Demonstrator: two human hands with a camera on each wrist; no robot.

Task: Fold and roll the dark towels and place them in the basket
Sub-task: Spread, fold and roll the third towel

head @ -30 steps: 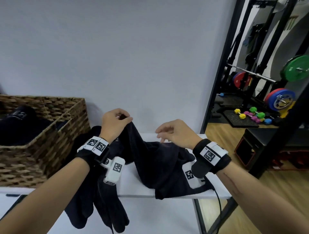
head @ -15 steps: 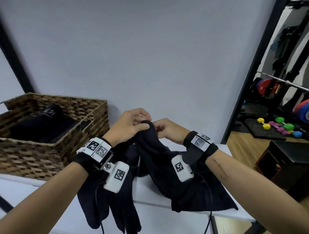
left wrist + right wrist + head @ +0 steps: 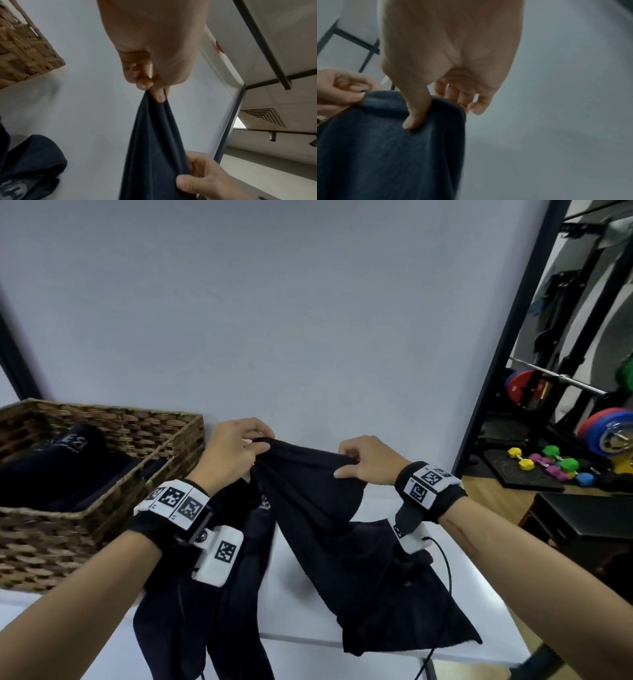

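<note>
A dark navy towel (image 3: pixel 315 501) hangs in the air above the white table (image 3: pixel 301 573), held by its top edge. My left hand (image 3: pixel 236 450) pinches one end of that edge between thumb and fingers (image 3: pixel 158 94). My right hand (image 3: pixel 359 462) pinches the edge further right, thumb (image 3: pixel 418 112) pressed on the cloth (image 3: pixel 385 148). The towel's lower part drapes onto the table and over its front edge. More dark towels (image 3: pixel 219 611) hang off the table below my left wrist. The woven basket (image 3: pixel 113 446) at the left holds rolled dark towels (image 3: pixel 61 460).
A plain grey wall stands right behind the table. At the right, a black frame post (image 3: pixel 507 337) borders a gym area with a barbell rack, weight plates (image 3: pixel 606 433) and coloured dumbbells (image 3: pixel 548 460) on the floor. A cable (image 3: pixel 442 577) runs from my right wrist.
Both hands have lifted the towel's edge higher. My right hand has slid to the right along it, spreading the edge out between the two hands.
</note>
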